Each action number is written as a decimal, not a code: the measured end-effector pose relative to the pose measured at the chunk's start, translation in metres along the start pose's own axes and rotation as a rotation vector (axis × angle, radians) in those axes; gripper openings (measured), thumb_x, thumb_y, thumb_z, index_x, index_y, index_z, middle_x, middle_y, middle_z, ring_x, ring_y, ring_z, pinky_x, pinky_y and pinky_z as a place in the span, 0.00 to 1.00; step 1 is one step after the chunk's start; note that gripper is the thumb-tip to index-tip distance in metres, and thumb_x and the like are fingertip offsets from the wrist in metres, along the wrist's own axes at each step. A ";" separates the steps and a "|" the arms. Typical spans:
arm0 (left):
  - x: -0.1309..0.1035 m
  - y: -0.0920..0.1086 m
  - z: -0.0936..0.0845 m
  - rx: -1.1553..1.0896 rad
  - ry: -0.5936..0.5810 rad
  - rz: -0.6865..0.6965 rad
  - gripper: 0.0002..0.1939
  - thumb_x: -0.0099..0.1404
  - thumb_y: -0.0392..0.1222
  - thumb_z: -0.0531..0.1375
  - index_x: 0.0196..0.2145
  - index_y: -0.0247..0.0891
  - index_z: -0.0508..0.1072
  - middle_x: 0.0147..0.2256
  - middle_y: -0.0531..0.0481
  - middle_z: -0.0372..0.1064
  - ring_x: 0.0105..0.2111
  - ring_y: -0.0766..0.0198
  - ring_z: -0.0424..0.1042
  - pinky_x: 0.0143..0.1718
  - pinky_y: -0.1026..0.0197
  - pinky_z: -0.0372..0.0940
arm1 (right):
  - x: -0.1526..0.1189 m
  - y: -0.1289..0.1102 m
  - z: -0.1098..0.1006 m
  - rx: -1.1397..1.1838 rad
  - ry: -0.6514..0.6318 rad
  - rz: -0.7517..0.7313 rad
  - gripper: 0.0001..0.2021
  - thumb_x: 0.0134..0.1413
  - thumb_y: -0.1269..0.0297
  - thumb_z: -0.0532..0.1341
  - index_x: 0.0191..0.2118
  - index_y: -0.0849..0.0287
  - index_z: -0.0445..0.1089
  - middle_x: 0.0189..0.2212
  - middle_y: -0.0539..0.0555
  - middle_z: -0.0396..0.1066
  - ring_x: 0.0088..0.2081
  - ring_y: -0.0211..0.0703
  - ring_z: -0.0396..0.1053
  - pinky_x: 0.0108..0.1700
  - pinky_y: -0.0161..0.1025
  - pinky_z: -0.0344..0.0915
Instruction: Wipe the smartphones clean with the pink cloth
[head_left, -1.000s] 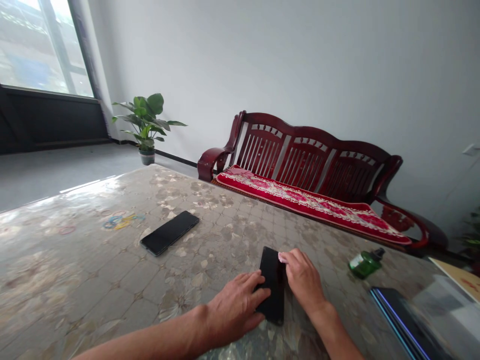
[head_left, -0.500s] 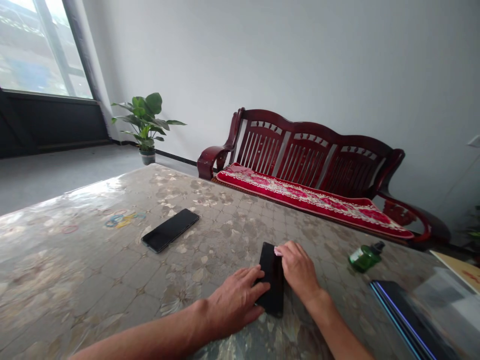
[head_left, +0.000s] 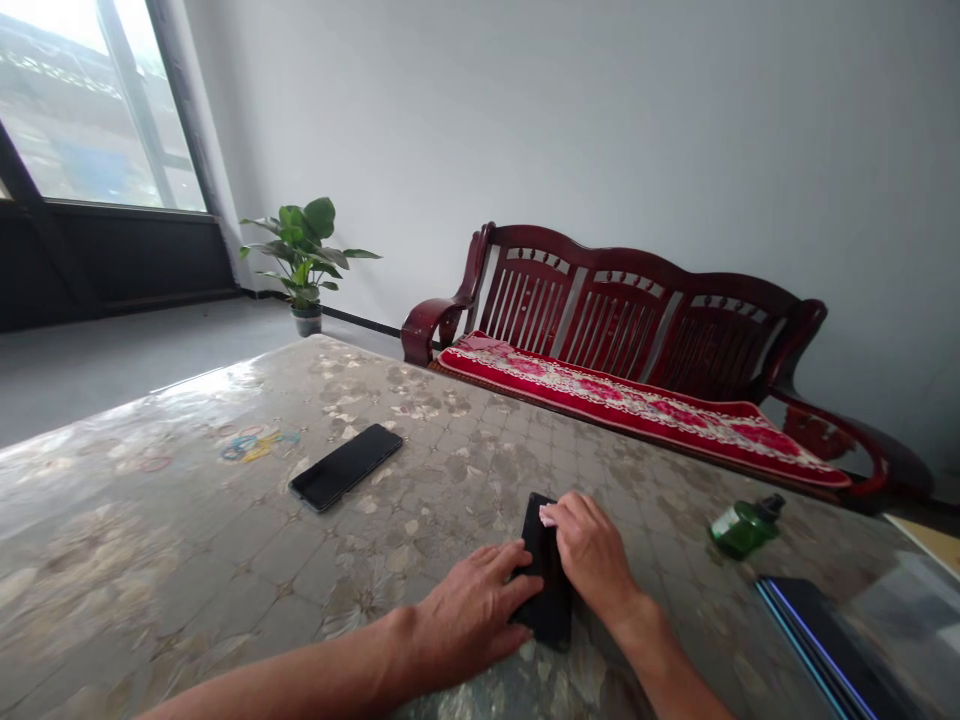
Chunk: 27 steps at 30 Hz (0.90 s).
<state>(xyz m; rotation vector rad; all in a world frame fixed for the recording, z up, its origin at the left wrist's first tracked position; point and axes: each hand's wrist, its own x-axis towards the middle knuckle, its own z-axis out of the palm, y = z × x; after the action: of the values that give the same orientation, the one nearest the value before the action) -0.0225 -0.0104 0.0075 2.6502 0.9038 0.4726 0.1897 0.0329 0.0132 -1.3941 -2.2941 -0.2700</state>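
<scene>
A black smartphone (head_left: 553, 600) lies flat on the table in front of me, its screen facing up. My left hand (head_left: 480, 605) rests across its left side, the fingers stretched out and apart, with fingertips touching the screen. Pinched in the closed fingers of my right hand (head_left: 596, 550) is a small pale pink wipe (head_left: 547, 516), pressed against the upper part of the same phone. The rest of the wipe is hidden by the fingers. A second black smartphone (head_left: 346, 466) lies farther left, apart from both hands.
A green pump bottle (head_left: 745, 528) lies tilted at the right, near stacked phones (head_left: 832, 640) and a clear plastic item (head_left: 911, 600). Coloured rubber bands (head_left: 255, 445) lie at left on the patterned tablecloth (head_left: 247, 590). Behind stand a wooden bench (head_left: 615, 310) and a potted plant (head_left: 306, 255).
My right hand has slid the wipe slightly left and inward from the phone's right edge. The left hand keeps its place on the phone. The camera view has shifted a little.
</scene>
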 end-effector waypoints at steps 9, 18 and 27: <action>0.000 0.000 0.001 0.006 -0.004 -0.012 0.25 0.63 0.40 0.62 0.58 0.43 0.65 0.58 0.43 0.62 0.60 0.51 0.60 0.61 0.51 0.57 | -0.001 -0.002 0.000 -0.004 -0.006 -0.028 0.13 0.59 0.79 0.55 0.40 0.55 0.72 0.34 0.52 0.68 0.39 0.45 0.65 0.42 0.39 0.61; 0.000 0.000 0.004 0.016 0.027 -0.006 0.25 0.63 0.39 0.62 0.58 0.43 0.65 0.58 0.44 0.61 0.60 0.51 0.59 0.61 0.51 0.57 | -0.001 -0.002 0.001 0.024 0.038 -0.032 0.14 0.60 0.78 0.53 0.41 0.55 0.72 0.33 0.53 0.68 0.39 0.45 0.66 0.43 0.40 0.63; 0.001 0.001 0.004 -0.005 0.034 0.004 0.24 0.64 0.40 0.62 0.57 0.43 0.65 0.57 0.45 0.62 0.58 0.52 0.61 0.61 0.52 0.57 | 0.000 -0.003 0.000 0.017 0.003 -0.081 0.12 0.61 0.77 0.55 0.41 0.54 0.72 0.34 0.52 0.69 0.39 0.45 0.66 0.43 0.39 0.63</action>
<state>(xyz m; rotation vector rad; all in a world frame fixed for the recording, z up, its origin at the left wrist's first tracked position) -0.0195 -0.0114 0.0046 2.6477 0.9057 0.5212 0.1865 0.0314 0.0130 -1.2931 -2.3477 -0.2765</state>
